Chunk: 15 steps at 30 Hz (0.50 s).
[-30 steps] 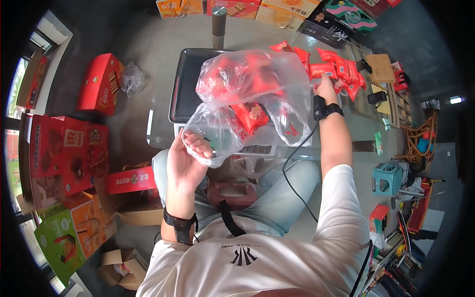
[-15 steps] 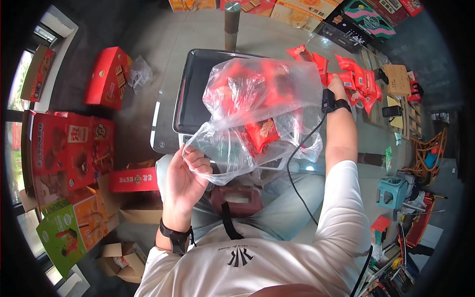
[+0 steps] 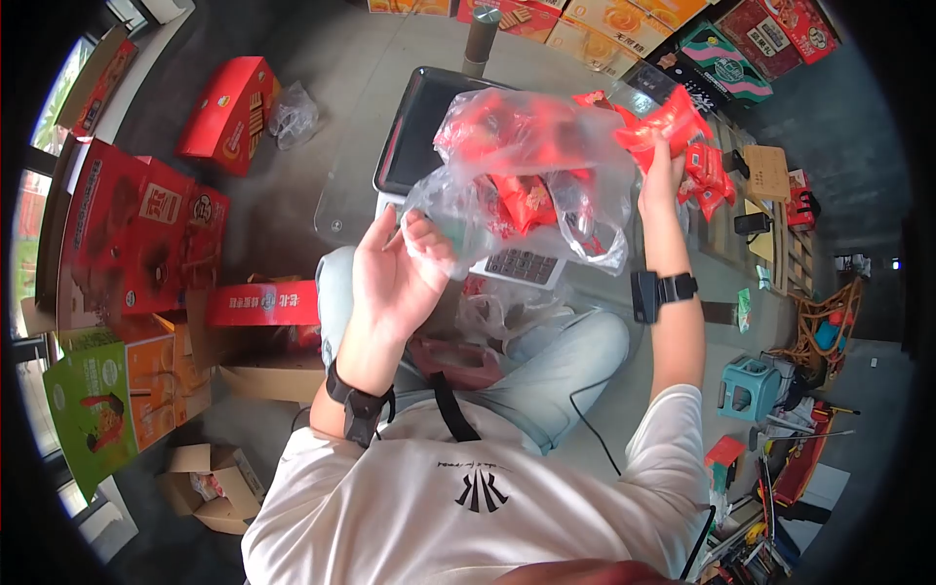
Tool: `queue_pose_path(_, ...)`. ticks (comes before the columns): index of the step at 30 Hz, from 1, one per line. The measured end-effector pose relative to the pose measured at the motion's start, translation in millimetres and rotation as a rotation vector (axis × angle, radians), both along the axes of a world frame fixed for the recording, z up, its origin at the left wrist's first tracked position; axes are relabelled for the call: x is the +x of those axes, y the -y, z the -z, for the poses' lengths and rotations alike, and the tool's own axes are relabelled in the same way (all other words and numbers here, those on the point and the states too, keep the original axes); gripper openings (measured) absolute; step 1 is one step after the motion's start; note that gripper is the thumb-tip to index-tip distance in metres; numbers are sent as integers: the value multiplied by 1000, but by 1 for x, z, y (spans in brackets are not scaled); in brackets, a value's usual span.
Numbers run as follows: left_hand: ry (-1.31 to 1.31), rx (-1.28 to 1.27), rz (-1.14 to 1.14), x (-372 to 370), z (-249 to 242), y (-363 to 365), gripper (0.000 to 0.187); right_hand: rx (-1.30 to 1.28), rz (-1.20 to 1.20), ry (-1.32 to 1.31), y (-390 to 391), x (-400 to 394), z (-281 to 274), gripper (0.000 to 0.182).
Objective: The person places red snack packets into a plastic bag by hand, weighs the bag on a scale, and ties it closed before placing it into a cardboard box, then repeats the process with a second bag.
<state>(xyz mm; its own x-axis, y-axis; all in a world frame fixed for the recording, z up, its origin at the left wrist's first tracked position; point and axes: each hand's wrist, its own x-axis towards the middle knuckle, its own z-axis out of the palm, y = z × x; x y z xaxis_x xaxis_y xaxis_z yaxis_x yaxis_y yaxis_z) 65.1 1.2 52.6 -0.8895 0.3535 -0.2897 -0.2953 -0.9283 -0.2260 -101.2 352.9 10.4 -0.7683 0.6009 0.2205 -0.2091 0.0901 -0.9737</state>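
Observation:
My left hand pinches the rim of a clear plastic bag, its fingers curled into the film. Several red packets show inside the bag, one red packet near its mouth. The bag lies over a black tray on a scale with a keypad. To the right of the bag my right hand is closed round a raised red snack packet. Just beyond that hand lie more red packets on the glass table.
A dark metal tumbler stands behind the tray. Boxes line the far edge. On the left are a red carton, a crumpled plastic bag and stacked red boxes. A blue stool stands at the right.
My right hand has come up from the pile of packets with a red packet in it. My left hand still holds the bag rim, and the bag's mouth has shifted.

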Motion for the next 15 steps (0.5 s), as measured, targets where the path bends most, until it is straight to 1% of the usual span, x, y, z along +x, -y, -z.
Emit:
queue_pose_path(1,-48,83,-18,2,3,0,28,-123,-263,31,32,32,-36,51)
queue_pose_path(2,-48,86,-21,2,4,0,28,-247,-526,60,50,56,-57,48)
queue_pose_path(3,-76,117,-16,2,4,-1,28,-148,-765,126,50,68,-60,48)
queue_pose_path(5,-107,149,-18,4,6,-1,28,168,-1154,384,69,97,-86,53)
queue_pose_path(6,-114,166,-27,4,7,-2,29,176,-1162,380,83,100,-84,53)
queue_pose_path(8,-107,185,-48,5,11,-2,30,276,-1344,495,109,111,-73,59)
queue_pose_path(9,-101,201,-52,6,14,-2,30,268,-1356,511,114,114,-71,59)
queue_pose_path(11,-136,205,-54,3,26,0,30,332,-1202,923,126,102,-71,62)
queue_pose_path(12,-124,202,-66,5,25,0,30,286,-1067,947,134,100,-64,62)
queue_pose_path(14,25,69,-88,6,20,0,29,113,-1031,932,135,81,-45,62)
queue_pose_path(15,31,86,-72,6,22,2,27,142,-994,891,139,83,-40,62)
